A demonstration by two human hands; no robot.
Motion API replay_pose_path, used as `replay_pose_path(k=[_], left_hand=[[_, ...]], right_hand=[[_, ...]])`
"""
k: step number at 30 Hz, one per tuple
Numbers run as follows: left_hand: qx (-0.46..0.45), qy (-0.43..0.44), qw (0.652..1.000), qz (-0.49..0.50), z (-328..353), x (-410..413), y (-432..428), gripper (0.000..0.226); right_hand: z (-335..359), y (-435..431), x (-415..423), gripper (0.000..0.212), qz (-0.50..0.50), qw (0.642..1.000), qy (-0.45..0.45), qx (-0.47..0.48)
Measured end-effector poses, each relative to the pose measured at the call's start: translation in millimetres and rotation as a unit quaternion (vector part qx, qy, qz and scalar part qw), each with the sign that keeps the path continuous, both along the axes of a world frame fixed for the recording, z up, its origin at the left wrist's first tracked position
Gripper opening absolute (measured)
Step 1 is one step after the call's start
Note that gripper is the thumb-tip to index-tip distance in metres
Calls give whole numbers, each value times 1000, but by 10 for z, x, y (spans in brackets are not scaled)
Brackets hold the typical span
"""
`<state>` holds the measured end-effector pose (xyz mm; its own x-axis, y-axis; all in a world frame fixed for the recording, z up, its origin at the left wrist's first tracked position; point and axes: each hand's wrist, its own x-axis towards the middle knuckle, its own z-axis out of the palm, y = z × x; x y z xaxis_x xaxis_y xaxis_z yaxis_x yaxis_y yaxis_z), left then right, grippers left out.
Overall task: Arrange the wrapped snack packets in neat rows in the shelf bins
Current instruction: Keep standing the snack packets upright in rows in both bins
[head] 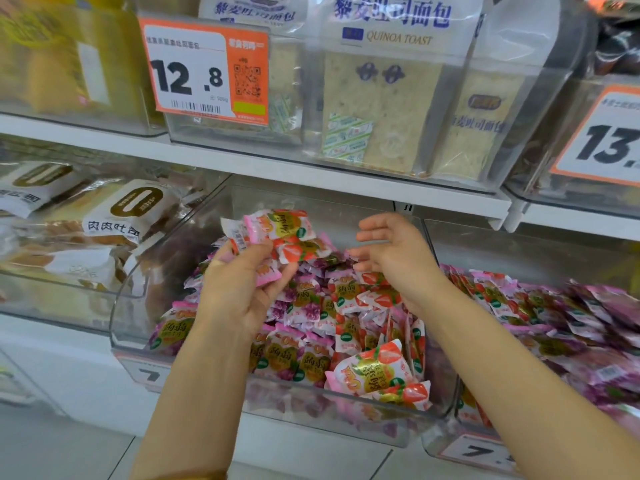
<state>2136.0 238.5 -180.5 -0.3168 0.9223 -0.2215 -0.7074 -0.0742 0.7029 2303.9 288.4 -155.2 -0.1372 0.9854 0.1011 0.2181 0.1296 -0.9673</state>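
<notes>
My left hand (239, 289) grips a bunch of snack packets (277, 233) above the clear bin (124, 317); my right hand (394, 251) hovers beside it, fingers spread and empty. More packets fill the bin below, under the quinoa toast bags (384, 84)

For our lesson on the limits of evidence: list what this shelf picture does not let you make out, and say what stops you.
- Right price tag: cut off by the picture's right edge after "13".
- Bin labels: the left arm and the bottom edge hide all but a "7".
- Packets in the left hand: fingers hide their number.
- Right bin: blurred, so its rows are unclear.
- Small print on the 12.8 tag: too small.
</notes>
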Motion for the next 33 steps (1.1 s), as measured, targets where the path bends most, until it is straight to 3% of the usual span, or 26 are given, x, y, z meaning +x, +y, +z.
replay_pose_path(k=[3, 6, 8, 11, 13, 16, 20, 27, 29, 33], left_hand=[[20, 4, 999, 39, 13, -76, -21, 23], [16, 9, 999, 43, 26, -64, -18, 17], [13, 8, 999, 46, 24, -50, -5, 17], [15, 7, 999, 46, 18, -45, 11, 18], [18, 7, 999, 43, 20, -51, 20, 18], [17, 2, 999, 48, 40, -63, 26, 18], [16, -8, 999, 45, 49, -74, 25, 19], [11, -6, 1000, 23, 26, -38, 7, 31], [12, -11, 1000, 17, 25, -1, -2, 45], [9, -15, 1000, 8, 22, 66, -27, 62]], right_hand=[[-77, 202, -88, 29, -18, 997, -76, -19], [-183, 420, -301, 24, -36, 971, -232, 33], [-265, 520, -439, 24, -21, 926, -373, 58], [-372, 622, -533, 40, -12, 828, -557, 71], [-407, 681, -523, 39, -10, 812, -580, 66], [-381, 751, -466, 32, 46, 845, -531, 47], [-355, 752, -375, 37, 85, 878, -469, 46], [-108, 619, -204, 37, 74, 889, -448, 55], [-109, 532, -124, 35, 107, 848, -516, 53], [-228, 471, -83, 55, 175, 741, -647, 41]])
